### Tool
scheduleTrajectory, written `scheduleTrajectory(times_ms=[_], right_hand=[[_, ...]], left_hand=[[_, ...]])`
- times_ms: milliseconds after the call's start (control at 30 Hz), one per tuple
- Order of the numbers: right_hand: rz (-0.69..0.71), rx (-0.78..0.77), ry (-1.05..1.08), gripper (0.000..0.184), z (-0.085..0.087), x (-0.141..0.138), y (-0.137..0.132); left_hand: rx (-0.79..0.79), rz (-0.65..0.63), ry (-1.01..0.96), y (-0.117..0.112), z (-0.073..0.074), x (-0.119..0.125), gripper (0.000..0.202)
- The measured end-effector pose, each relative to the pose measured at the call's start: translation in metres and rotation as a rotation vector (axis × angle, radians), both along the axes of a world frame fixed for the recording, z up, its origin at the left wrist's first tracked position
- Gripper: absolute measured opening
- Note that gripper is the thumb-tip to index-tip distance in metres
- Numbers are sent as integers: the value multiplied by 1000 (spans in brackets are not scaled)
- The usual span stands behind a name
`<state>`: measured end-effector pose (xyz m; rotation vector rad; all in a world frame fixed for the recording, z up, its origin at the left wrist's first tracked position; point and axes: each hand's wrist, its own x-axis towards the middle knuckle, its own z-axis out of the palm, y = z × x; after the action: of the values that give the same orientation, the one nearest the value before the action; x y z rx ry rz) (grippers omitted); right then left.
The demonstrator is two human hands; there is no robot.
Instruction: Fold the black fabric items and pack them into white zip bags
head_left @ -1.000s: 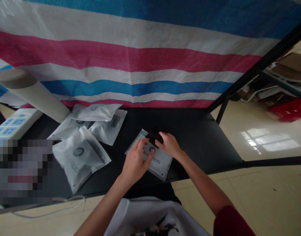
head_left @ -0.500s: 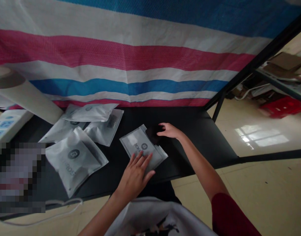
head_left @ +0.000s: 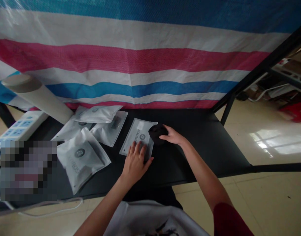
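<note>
A flat frosted plastic pouch (head_left: 138, 134) with a dark round logo lies on the black table (head_left: 202, 144). My left hand (head_left: 137, 162) rests flat on the pouch's near end, fingers spread. At the pouch's far right corner my right hand (head_left: 173, 136) grips a small black object (head_left: 157, 132). Whether that black object is partly inside the pouch I cannot tell.
Several filled frosted pouches (head_left: 83, 157) lie to the left. A white cardboard tube (head_left: 37, 96) and a white power strip (head_left: 16, 129) sit at the far left. A striped tarp (head_left: 140, 59) hangs behind. The table's right edge drops to a tiled floor (head_left: 270, 144).
The pouch has turned and slid away and left under my left hand. My right hand has closed round the black object at the pouch's far right corner.
</note>
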<state>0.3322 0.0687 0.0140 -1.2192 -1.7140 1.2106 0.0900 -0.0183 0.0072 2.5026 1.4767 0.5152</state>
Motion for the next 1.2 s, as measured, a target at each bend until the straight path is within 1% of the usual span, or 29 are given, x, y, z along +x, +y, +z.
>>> scheduleTrajectory(times_ms=[33,100,167,200,267,333,433,567,633,700,767,833,867,900,967,1067,1133,1200], right_hand=[[-39,-20,82,50,0,-1,4],[-183,-76,234,49,-2,-3,11],[-337,-185,375,44,-5,-5,16],[-390,-249,429,42,-8,-6,17],[-424,-350,474,39,-12,-7,15],[-386,-399,450,39,-15,-7,11],[-247,-395,360,43,-13,-7,2],[27,-286,256,47,-4,-11,-4],[113,-231,245,49,-1,-15,-6],[157,-163,227,51,0,-20,-8],[189,-78,170,53,1,-25,-9],[201,-12,95,53,0,-31,-9],[195,-5,67,52,-1,-33,-9],[174,-23,52,48,-3,-35,-9],[78,-124,62,37,-6,-37,-8],[-162,-306,180,24,-13,-37,-5],[-331,-401,323,26,-18,-39,-2],[-489,-416,481,34,-22,-43,0]], left_hand=[[-3,13,12,6,0,3,52],[-3,26,44,22,3,9,48],[-5,22,72,40,8,15,38],[-10,20,83,48,11,17,31],[-24,28,98,63,16,22,18],[-20,47,90,72,16,24,10],[6,78,-6,78,12,21,10],[-39,123,-226,75,6,11,9],[-40,168,-323,75,6,7,10],[-16,206,-409,75,7,5,13],[10,190,-485,75,7,6,16],[24,113,-548,74,8,8,17],[29,68,-571,73,9,9,16],[36,30,-591,72,9,10,16],[45,-12,-614,70,11,10,15],[31,6,-619,68,15,11,17],[-12,29,-617,67,16,12,20],[-65,13,-608,64,16,15,22]])
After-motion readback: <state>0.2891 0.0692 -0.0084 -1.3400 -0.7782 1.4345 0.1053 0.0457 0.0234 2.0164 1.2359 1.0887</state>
